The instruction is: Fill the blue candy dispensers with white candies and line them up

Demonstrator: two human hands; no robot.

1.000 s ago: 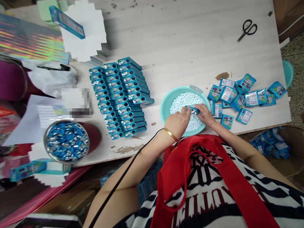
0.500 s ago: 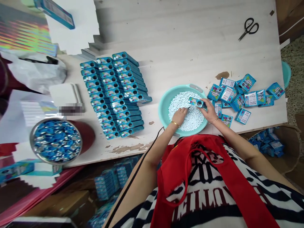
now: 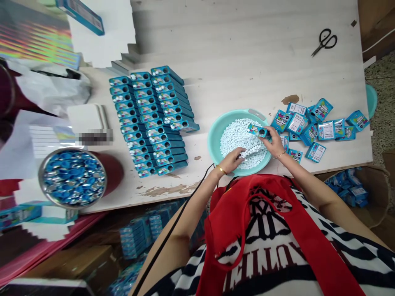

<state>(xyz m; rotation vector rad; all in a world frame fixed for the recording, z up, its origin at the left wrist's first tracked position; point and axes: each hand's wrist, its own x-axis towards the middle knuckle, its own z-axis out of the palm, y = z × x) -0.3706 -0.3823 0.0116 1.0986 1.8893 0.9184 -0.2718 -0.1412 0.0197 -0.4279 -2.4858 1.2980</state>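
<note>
In my right hand (image 3: 274, 143) is a small blue candy box (image 3: 256, 130) with a round dark hole in its upward face, gripped at its right end. My left hand (image 3: 232, 160) is closed low over the left part of a turquoise basin (image 3: 215, 142). Small white candies (image 3: 233, 135) fill the basin's middle. Right beside my left fingertips, a raised heap of candies (image 3: 253, 148) sits just below the box. What those fingers hold under the heap is hidden.
Rows of blue boxes (image 3: 168, 142) stand left of the basin. Sealed blue packets (image 3: 298, 123) lie scattered at right, with scissors (image 3: 324, 42) behind them. A metal pot (image 3: 41, 176) of blue-and-silver pieces stands at far left. A cardboard carton (image 3: 378, 197) with packets sits below the table.
The left hand left the box, dipped into the candies, then shifted down with a heap beside its fingers. The right hand turned the box to show its holed face.
</note>
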